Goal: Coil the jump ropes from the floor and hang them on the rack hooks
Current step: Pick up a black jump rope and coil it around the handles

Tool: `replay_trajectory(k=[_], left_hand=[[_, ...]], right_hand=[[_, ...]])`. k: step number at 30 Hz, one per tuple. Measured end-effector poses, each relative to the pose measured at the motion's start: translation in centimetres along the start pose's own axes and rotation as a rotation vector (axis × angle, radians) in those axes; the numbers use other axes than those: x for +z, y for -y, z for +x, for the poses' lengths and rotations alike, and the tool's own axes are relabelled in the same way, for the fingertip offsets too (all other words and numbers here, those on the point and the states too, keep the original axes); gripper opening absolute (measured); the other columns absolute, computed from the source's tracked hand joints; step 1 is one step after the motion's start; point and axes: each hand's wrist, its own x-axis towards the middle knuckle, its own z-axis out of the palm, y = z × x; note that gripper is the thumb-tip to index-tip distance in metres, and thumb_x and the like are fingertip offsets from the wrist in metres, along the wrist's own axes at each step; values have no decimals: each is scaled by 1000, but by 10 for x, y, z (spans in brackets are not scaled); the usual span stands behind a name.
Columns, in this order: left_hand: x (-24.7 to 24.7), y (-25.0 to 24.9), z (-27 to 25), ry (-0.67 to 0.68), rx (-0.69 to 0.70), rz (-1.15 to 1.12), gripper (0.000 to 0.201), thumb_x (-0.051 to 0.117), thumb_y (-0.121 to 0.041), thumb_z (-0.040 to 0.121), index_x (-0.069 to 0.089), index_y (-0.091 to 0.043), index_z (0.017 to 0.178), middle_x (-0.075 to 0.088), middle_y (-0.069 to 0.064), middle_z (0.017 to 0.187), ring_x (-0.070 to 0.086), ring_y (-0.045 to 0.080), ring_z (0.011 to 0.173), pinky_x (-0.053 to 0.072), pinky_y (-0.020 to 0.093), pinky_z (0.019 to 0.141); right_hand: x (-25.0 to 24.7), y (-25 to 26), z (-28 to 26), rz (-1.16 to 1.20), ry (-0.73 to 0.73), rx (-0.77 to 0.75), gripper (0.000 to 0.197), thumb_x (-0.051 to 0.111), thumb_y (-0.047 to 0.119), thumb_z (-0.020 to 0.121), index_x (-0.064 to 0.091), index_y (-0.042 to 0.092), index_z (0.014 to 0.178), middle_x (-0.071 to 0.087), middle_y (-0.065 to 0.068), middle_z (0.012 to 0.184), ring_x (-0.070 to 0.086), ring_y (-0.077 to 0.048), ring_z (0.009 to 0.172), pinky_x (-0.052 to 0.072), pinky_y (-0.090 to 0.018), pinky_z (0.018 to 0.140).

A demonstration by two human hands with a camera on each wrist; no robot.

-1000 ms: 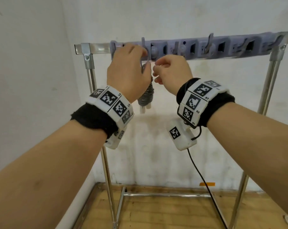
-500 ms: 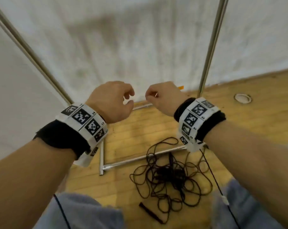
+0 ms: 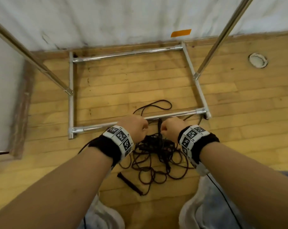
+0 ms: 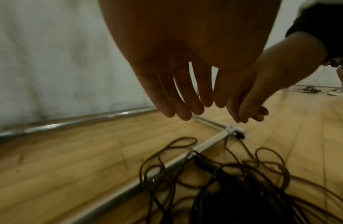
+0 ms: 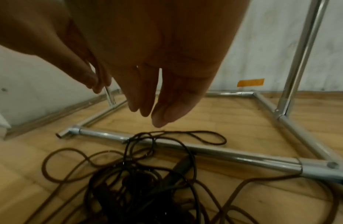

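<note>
Both hands, left [image 3: 134,128] and right [image 3: 172,128], hang empty with fingers loosely extended above the tangled ropes [image 3: 158,152] on the floor [image 3: 239,103] by the rack [image 3: 170,115], apparently poised to gather one.

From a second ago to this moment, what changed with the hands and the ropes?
Both hands came down from the rack's hook bar, leaving a coiled rope hung there, to just above the tangled ropes on the floor. The left hand and right hand now hang with fingers extended, no grip on anything. The tangle and the loose handle lie as half a second ago.
</note>
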Motion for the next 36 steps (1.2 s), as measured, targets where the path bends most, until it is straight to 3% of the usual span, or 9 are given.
replay_trajectory(k=[4,9,14,22,25,28,30,34,36], left_hand=[[50,15,32,126,15,-31,30,53,-35,93,60,-24,120,59,-1,118,55,20,109,49,34,85],[97,22,55,226,-52,-35,29,54,-34,92,55,-24,120,58,1,115,57,22,104,51,37,82],[118,30,68,235,-176,-236,19,50,-23,92,67,-22,102,64,0,100,61,21,92,50,32,74],[99,25,57,392,-142,-159,29,56,-15,90,65,-19,117,63,3,111,59,20,97,49,27,78],[64,24,45,247,-134,-274,22,57,-13,90,71,-23,105,66,-1,104,61,16,96,52,29,84],[12,19,29,32,-118,-468,14,63,-16,86,73,-25,88,70,-6,82,64,10,77,53,19,68],[-23,12,15,-108,-79,-571,10,67,-18,83,75,-22,85,71,-5,74,65,8,69,52,16,60],[-91,-11,-18,-371,-61,-813,11,68,-16,86,69,-22,76,68,-6,62,69,9,60,57,25,60],[-125,-23,-37,-479,-27,-860,16,66,-11,87,64,-19,73,63,-2,59,64,6,50,53,23,54]], right_hand=[[28,-11,45,-98,38,-39,24,50,26,93,62,15,112,52,-8,115,55,-28,104,43,-32,80],[66,-21,80,-192,120,-54,33,53,35,92,58,15,117,50,-6,115,55,-29,104,43,-35,77],[90,-27,88,-157,-5,-71,25,47,25,93,61,12,110,53,-7,111,56,-29,100,44,-35,76],[92,-28,75,-92,-2,-141,26,53,28,90,57,16,112,50,-5,116,54,-26,103,45,-34,82],[90,-24,60,25,-158,-190,36,57,32,88,56,20,121,50,-2,118,51,-23,105,41,-30,83],[69,-8,44,214,-216,-214,18,51,29,89,66,20,84,61,-2,90,58,-24,84,45,-29,69],[46,5,32,402,-288,-178,27,47,27,92,58,23,67,59,2,68,56,-22,69,43,-27,59],[-11,30,-10,844,-381,-141,56,29,53,96,65,16,76,67,-3,65,63,-22,65,49,-34,65],[-38,41,-38,950,-396,-214,66,26,62,93,66,12,75,65,-4,59,61,-16,56,48,-29,60]])
